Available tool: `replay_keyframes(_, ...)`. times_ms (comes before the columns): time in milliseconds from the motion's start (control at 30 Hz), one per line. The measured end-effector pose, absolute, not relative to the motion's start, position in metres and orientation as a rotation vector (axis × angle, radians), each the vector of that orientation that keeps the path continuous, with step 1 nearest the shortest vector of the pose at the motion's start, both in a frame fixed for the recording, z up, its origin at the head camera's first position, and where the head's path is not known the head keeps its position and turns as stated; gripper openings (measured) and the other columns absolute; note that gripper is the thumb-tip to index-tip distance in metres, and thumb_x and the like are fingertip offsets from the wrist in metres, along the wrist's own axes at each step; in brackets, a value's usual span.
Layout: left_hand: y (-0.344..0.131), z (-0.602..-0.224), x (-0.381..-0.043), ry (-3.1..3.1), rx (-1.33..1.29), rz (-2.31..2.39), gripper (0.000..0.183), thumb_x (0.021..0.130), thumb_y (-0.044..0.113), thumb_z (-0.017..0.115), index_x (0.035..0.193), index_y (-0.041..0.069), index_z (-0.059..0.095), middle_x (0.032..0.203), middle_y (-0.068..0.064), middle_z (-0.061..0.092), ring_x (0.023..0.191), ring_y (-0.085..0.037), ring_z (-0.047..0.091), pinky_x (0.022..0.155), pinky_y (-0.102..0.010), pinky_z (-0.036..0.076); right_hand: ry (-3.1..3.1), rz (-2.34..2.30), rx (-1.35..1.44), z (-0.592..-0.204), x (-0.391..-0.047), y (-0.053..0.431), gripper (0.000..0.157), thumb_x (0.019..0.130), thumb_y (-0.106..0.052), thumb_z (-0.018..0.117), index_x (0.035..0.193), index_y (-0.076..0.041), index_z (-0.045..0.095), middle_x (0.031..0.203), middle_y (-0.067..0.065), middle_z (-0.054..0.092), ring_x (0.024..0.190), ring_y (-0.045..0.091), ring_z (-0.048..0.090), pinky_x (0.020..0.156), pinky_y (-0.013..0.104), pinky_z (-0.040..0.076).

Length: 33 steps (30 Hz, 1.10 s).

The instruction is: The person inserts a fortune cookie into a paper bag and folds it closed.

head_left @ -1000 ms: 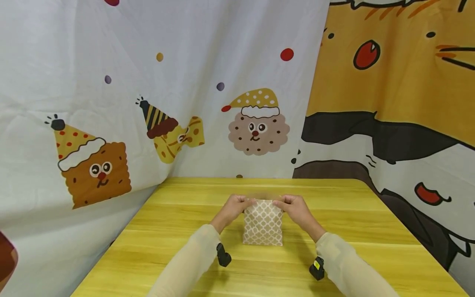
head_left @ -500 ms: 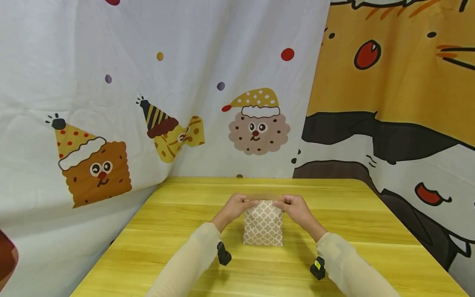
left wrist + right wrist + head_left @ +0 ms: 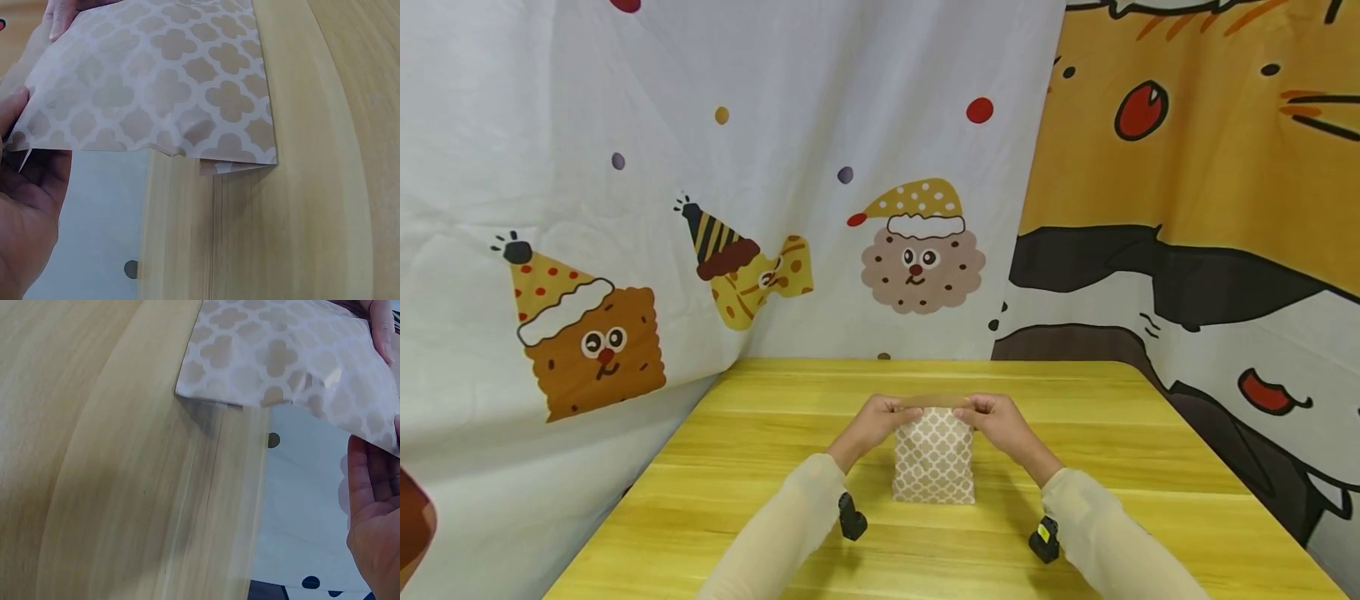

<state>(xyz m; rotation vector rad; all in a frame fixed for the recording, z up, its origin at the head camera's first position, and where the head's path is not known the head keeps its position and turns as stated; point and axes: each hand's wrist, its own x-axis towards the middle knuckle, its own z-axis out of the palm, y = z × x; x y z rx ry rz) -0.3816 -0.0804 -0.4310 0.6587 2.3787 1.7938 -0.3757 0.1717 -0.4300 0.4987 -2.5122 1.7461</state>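
A small tan paper bag point(image 3: 934, 458) with a white quatrefoil lattice stands at the middle of the table, its top edge between the two hands. My left hand point(image 3: 872, 423) pinches the bag's top left corner, thumb on the near face. At the top right corner my right hand point(image 3: 1000, 421) pinches it the same way. A plain brownish strip point(image 3: 936, 401) shows along the top between the hands. In the left wrist view, the patterned paper point(image 3: 169, 87) has a folded flap at its bottom corner. What the bag contains is hidden.
The yellow wood-grain table point(image 3: 760, 467) reaches back to a white curtain point(image 3: 790, 125) printed with cartoon snacks. On the right hangs an orange, black and white cartoon cloth point(image 3: 1187, 192). Black wrist cameras point(image 3: 852, 517) sit under both sleeves.
The bag has shifted slightly toward me and its lower edge sits a little lower in view. The left thumb has slid slightly inward along the top. Both hands keep their pinch.
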Motion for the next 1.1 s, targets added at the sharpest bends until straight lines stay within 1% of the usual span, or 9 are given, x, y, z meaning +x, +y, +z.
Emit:
replay_keyframes(100,-0.08,-0.432,-0.381,2.386,0.682,1.784,0.034,0.098,0.028,0.066,0.097,-0.005,0.075,0.055,0.002,0.035,0.052,-0.013,0.022,0.05,-0.027,0.025,-2.516,1.758,0.529,-0.43,-0.375,0.172,0.023,0.096,-0.021,0.068,0.093,0.002,0.069,0.071,0.011,0.055,0.06,0.014,0.039,0.059,0.027,0.04)
replay_keyframes(167,-0.079,-0.432,-0.382,2.399,0.694,1.775,0.028,0.097,0.024,0.066,0.102,-0.001,0.076,0.062,0.004,0.05,0.056,-0.012,0.034,0.056,-0.027,0.034,-2.53,1.773,0.564,-0.43,-0.375,0.173,0.025,0.097,-0.02,0.067,0.086,0.002,0.063,0.066,0.007,0.049,0.058,0.014,0.037,0.058,0.028,0.04)
replay_keyframes(267,-0.078,-0.433,-0.381,2.416,0.706,1.767,0.022,0.097,0.02,0.067,0.108,0.005,0.077,0.083,0.001,0.068,0.072,-0.012,0.052,0.068,-0.032,0.046,-2.561,1.778,0.608,-0.43,-0.375,0.175,0.033,0.097,-0.02,0.066,0.077,0.0,0.05,0.062,0.003,0.039,0.056,0.014,0.032,0.057,0.029,0.037)
replay_keyframes(333,-0.077,-0.433,-0.38,2.415,0.709,1.771,0.021,0.097,0.019,0.067,0.11,0.007,0.077,0.101,-0.001,0.073,0.087,-0.013,0.06,0.077,-0.036,0.05,-2.563,1.772,0.601,-0.429,-0.374,0.174,0.028,0.098,-0.02,0.066,0.081,0.002,0.058,0.062,0.003,0.041,0.056,0.014,0.033,0.056,0.029,0.036)
replay_keyframes(500,-0.076,-0.434,-0.38,2.417,0.719,1.801,0.02,0.097,0.018,0.067,0.112,0.008,0.077,0.104,-0.005,0.073,0.087,-0.016,0.06,0.074,-0.035,0.048,-2.537,1.777,0.561,-0.428,-0.372,0.171,0.022,0.097,-0.014,0.065,0.11,0.002,0.072,0.074,0.015,0.059,0.061,0.016,0.042,0.06,0.029,0.041)
replay_keyframes(600,-0.076,-0.434,-0.379,2.42,0.746,1.801,0.021,0.097,0.015,0.065,0.113,0.007,0.076,0.105,-0.006,0.073,0.087,-0.018,0.061,0.074,-0.036,0.048,-2.528,1.78,0.557,-0.43,-0.372,0.17,0.023,0.097,-0.012,0.064,0.115,0.002,0.071,0.087,0.018,0.065,0.07,0.017,0.05,0.067,0.033,0.046)
replay_keyframes(833,-0.075,-0.436,-0.379,2.414,0.784,1.79,0.022,0.096,0.002,0.062,0.112,0.006,0.076,0.115,-0.007,0.071,0.107,-0.021,0.066,0.091,-0.039,0.053,-2.483,1.773,0.591,-0.437,-0.373,0.171,0.019,0.099,-0.005,0.058,0.105,-0.001,0.075,0.112,0.012,0.07,0.094,0.021,0.063,0.083,0.048,0.052)
replay_keyframes(1000,-0.076,-0.437,-0.38,2.424,0.813,1.784,0.026,0.094,-0.007,0.059,0.107,0.005,0.078,0.112,-0.008,0.072,0.092,-0.012,0.066,0.084,-0.033,0.054,-2.444,1.784,0.572,-0.44,-0.375,0.168,0.019,0.098,-0.002,0.058,0.097,-0.001,0.077,0.103,0.01,0.071,0.085,0.024,0.062,0.076,0.043,0.053)
replay_keyframes(1100,-0.079,-0.436,-0.379,2.449,0.808,1.73,0.028,0.098,0.001,0.053,0.107,0.008,0.078,0.113,-0.005,0.072,0.08,-0.009,0.06,0.081,-0.034,0.052,-2.424,1.763,0.59,-0.441,-0.373,0.165,0.017,0.098,0.0,0.059,0.095,0.001,0.076,0.1,0.012,0.071,0.087,0.03,0.062,0.075,0.041,0.053)
